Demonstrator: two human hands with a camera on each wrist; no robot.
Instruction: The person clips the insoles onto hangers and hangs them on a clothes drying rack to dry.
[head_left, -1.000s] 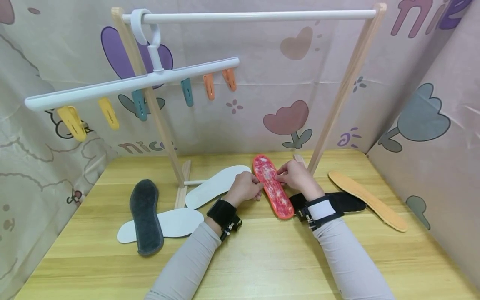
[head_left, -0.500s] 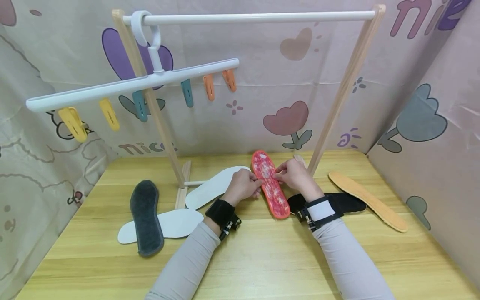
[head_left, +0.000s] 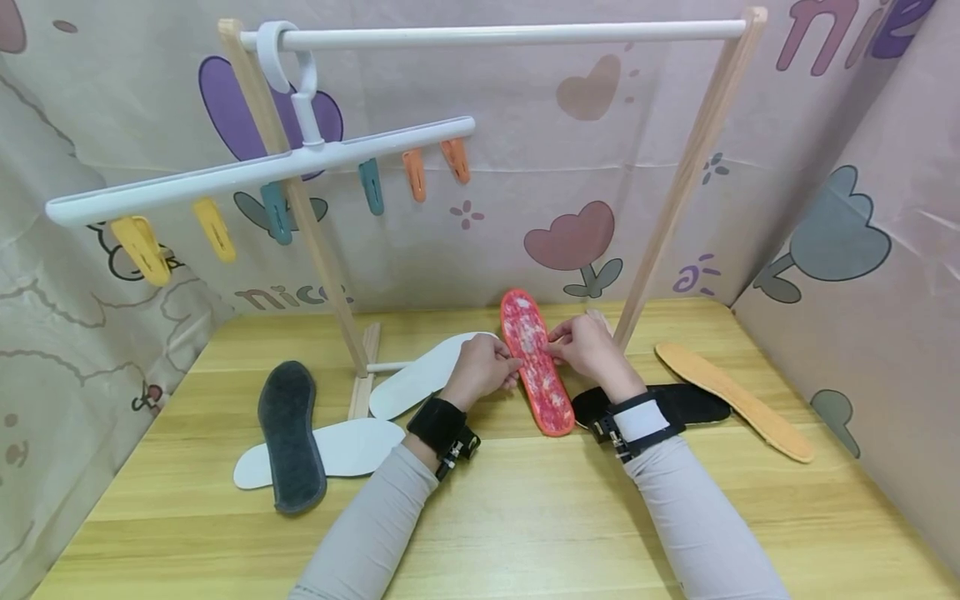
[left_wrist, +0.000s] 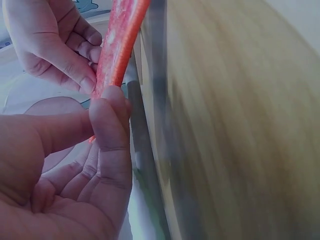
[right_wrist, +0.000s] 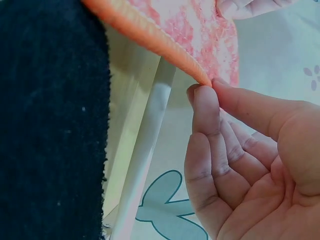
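A red and pink patterned insole (head_left: 534,362) with an orange rim is lifted off the wooden table (head_left: 525,517), toe end tilted up toward the back. My left hand (head_left: 483,367) pinches its left edge between thumb and forefinger (left_wrist: 107,117). My right hand (head_left: 581,348) pinches the right edge (right_wrist: 207,82) the same way. In the left wrist view the insole (left_wrist: 117,42) shows edge-on between both hands. A black insole (head_left: 675,404) lies under my right wrist, and fills the left of the right wrist view (right_wrist: 50,125).
A wooden rack with a white top bar (head_left: 487,35) stands at the back. From it hangs a white clip hanger (head_left: 255,171) with several coloured clips. Two white insoles (head_left: 420,379) (head_left: 345,446), a dark grey insole (head_left: 288,433) and a tan insole (head_left: 731,398) lie on the table.
Both hands have raised the red insole slightly and moved it toward the back; its toe end now stands higher. The other insoles have not moved.
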